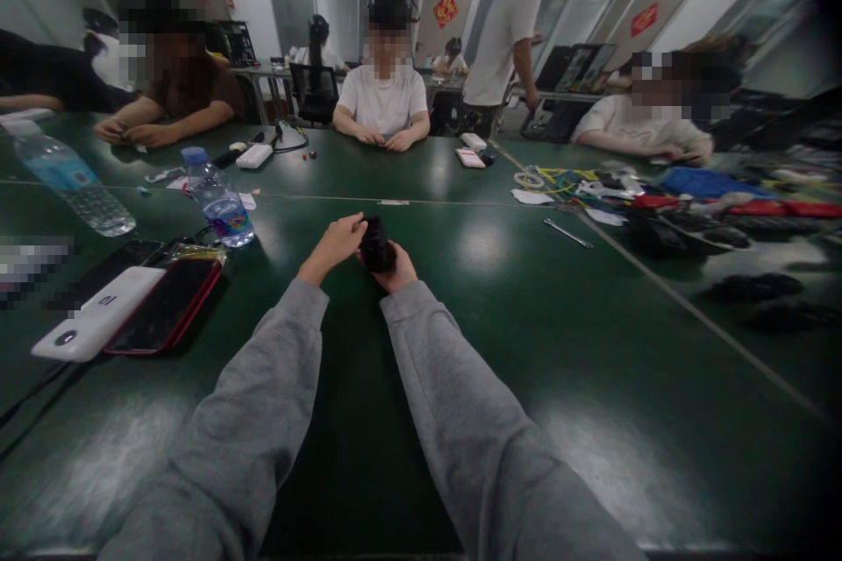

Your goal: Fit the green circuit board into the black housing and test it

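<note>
A small dark black object (pixel 376 244), boxy with ridges or edges on its face, is held up in front of me over the green table. Its exact kind cannot be made out. My right hand (pixel 401 270) wraps round its lower right side, the fingers largely hidden behind it. From the left, my left hand (pixel 337 244) has its bent fingers closed against the object's upper left edge. Both forearms reach forward in grey sleeves.
Left on the green table (pixel 500 351) are two water bottles (pixel 224 202), a white power bank (pixel 98 316) and a red-cased phone (pixel 167 305). To the right lie a wrench (pixel 567 233) and tangled cables (pixel 559 184). Several people sit opposite; one person (pixel 503 35) stands.
</note>
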Available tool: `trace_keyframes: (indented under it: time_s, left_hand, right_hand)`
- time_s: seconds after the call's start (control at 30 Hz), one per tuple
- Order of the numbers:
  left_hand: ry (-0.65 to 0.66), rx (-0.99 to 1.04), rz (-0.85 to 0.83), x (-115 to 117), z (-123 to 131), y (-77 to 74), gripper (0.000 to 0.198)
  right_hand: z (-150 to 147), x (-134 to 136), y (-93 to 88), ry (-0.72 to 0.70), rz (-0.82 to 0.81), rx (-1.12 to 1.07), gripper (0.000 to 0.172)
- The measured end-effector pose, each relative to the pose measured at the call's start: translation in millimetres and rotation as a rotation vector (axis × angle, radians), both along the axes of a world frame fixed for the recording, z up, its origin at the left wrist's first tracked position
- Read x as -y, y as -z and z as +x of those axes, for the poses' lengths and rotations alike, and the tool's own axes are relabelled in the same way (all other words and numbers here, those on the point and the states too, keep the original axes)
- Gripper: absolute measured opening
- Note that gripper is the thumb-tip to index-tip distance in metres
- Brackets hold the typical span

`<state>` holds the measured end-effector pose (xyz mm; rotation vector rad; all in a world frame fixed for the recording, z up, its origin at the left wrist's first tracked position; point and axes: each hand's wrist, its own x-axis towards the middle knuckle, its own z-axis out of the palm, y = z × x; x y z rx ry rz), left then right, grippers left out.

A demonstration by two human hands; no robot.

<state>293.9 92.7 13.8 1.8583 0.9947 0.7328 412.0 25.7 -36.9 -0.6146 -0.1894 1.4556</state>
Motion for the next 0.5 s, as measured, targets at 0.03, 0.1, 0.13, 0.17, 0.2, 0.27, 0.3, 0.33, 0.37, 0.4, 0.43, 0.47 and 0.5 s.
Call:
trace_keyframes:
  time_s: [0.03,0.1,0.13,0.17,0.2,0.27,0.3,0.33,0.37,0.4,0.43,0.47,0.5]
  left_hand:
    - [0.0,-0.07,0.078,4.0,0.1,-5.1,0.052]
    - [-0.006,-0.182,0.243,13.3,2.0,-13.0,0.055]
    - [-0.007,-0.229,0.305,18.1,3.7,-14.7,0.059]
    - [-0.007,-0.263,0.342,22.9,5.8,-14.8,0.063]
    - [-0.009,-0.281,0.356,27.5,8.2,-13.2,0.067]
    - [-0.026,-0.274,0.345,36.1,12.7,-5.9,0.076]
    - [-0.044,-0.249,0.333,39.8,14.5,-1.0,0.079]
    - [-0.066,-0.208,0.318,43.0,15.7,4.4,0.08]
    - [-0.086,-0.15,0.299,45.8,16.3,10.1,0.078]
    - [-0.109,-0.074,0.275,48.0,16.0,15.8,0.074]
    - [-0.12,0.014,0.245,49.9,14.8,21.4,0.068]
    - [-0.128,0.115,0.207,51.7,12.8,26.8,0.063]
    - [-0.131,0.226,0.155,53.6,10.0,32.0,0.059]
  right_hand:
    - [0.3,0.2,-0.2,0.001,0.001,-0.01,0.031]
    - [0.7,1.4,-0.9,0.013,-0.004,-0.02,0.03]
    - [0.8,2.4,-1.4,0.023,-0.011,-0.019,0.03]
    - [0.7,3.7,-2.0,0.035,-0.018,-0.013,0.029]
    - [0.5,5.1,-2.6,0.044,-0.025,-0.004,0.028]
    - [0.0,7.9,-3.3,0.056,-0.037,0.02,0.026]
    - [-0.4,9.1,-3.3,0.061,-0.045,0.032,0.025]
    - [-0.9,10.2,-2.9,0.068,-0.055,0.042,0.025]
    - [-1.4,11.1,-2.0,0.079,-0.071,0.051,0.024]
    - [-2.1,12.0,-0.8,0.095,-0.08,0.06,0.024]
    - [-3.1,12.9,0.8,0.117,-0.09,0.065,0.023]
    - [-4.5,14.0,2.6,0.133,-0.089,0.069,0.023]
    - [-6.3,15.5,4.4,0.149,-0.074,0.083,0.02]
